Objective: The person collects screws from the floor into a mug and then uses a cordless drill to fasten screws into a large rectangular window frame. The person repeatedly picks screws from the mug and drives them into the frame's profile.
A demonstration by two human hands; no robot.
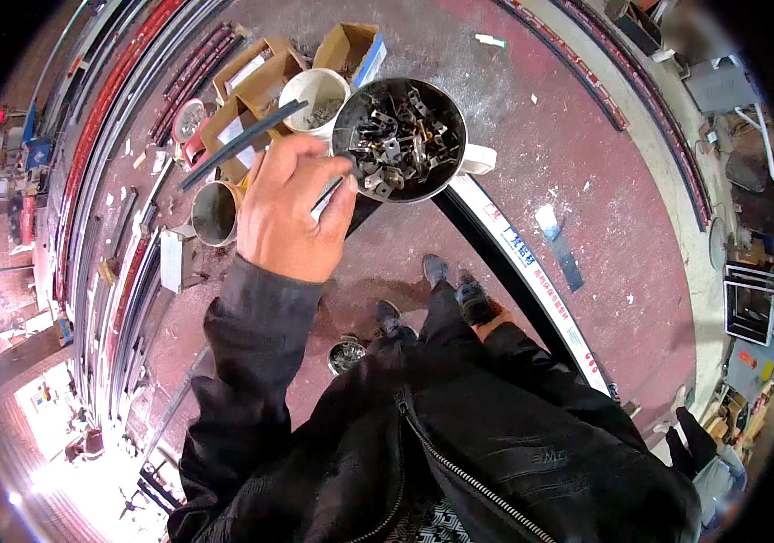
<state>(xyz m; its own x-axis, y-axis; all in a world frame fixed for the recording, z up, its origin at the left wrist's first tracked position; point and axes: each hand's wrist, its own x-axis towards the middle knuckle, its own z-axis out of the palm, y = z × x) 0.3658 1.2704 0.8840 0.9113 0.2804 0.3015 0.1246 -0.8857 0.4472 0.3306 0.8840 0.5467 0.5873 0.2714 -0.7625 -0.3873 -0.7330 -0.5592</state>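
Note:
My left hand (292, 213) is raised beside a round metal pot (341, 154), its thumb and fingers pinched on a small silvery metal piece (325, 197). Inside the pot lies a heap of small dark and shiny metal brackets (405, 136). A dark grey strip (240, 147) runs slantwise just past my left knuckles; whether it touches the hand I cannot tell. Low by my leg, my right hand (497, 322) is closed around a dark, bulky tool (474, 302), whose kind does not show clearly. My sleeve covers part of that hand.
Left of the pot stand a white bucket (314, 90), cardboard boxes (351, 50) and an open container (215, 214). A long black profile with a white printed face (531, 267) slants to the right. Long bars (120, 90) line the left. Another person's legs (694, 434) show at lower right.

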